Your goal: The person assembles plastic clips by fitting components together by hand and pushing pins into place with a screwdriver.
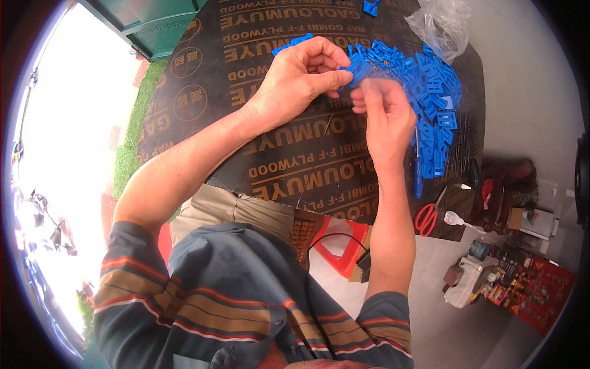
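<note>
Striped sleeves frame both forearms reaching over the dark board (289, 160). Left hand (295, 80) pinches a small blue part (356, 69) between thumb and curled fingers, just above the board beside the blue pile (430, 92). Right hand (384, 117) meets it from below, fingertips closed on the same part. To work it well, I judge the left should hold steady while the right presses squarely, kept clear of the pile. Red scissors (425, 216) and a blue screwdriver (418, 172) lie to the right.

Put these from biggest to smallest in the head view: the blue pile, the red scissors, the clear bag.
1. blue pile
2. clear bag, though it sits farther off
3. red scissors
</note>
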Motion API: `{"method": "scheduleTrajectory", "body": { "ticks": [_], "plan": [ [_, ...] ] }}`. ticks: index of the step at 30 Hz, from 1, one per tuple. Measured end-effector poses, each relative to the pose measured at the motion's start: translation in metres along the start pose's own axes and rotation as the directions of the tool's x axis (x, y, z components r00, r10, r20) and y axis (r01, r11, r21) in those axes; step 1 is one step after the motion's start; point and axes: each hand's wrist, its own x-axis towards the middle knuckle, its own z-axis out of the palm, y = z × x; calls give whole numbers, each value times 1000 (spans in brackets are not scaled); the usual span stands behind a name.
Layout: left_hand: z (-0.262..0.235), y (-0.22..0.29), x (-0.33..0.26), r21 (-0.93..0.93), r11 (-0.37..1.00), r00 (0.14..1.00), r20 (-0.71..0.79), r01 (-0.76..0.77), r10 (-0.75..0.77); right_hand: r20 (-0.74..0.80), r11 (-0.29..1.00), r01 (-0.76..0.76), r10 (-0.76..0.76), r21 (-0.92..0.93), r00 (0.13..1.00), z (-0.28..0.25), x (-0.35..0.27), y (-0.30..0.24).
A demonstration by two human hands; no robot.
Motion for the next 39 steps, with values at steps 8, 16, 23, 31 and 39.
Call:
{"method": "scheduleTrajectory", "body": {
  "ticks": [8, 16, 23, 31, 39],
  "plan": [
    [7, 2, -1, 5, 999, 999, -2, -35, 35, 49, 992, -89, 85, 93, 995, -1, 1, 3],
    [9, 13, -12, 345, 903, 963, 9, -256, 270, 151, 903, -223, 178, 367, 972, -5, 5, 6],
    [10, 13, -11, 449, 781, 892, 91, -434, 443, 238, 823, -301, 208, 481, 949, -8, 6, 4],
    [11, 12, -10, 267, 943, 978, 2, -200, 207, 165, 831, -275, 222, 483, 961, -7, 4, -1],
    [7, 6, -4, -69, 998, 999, -39, 4, -7, 29, 864, -190, 199, 466, 980, -6, 3, -7]
  ]
}}
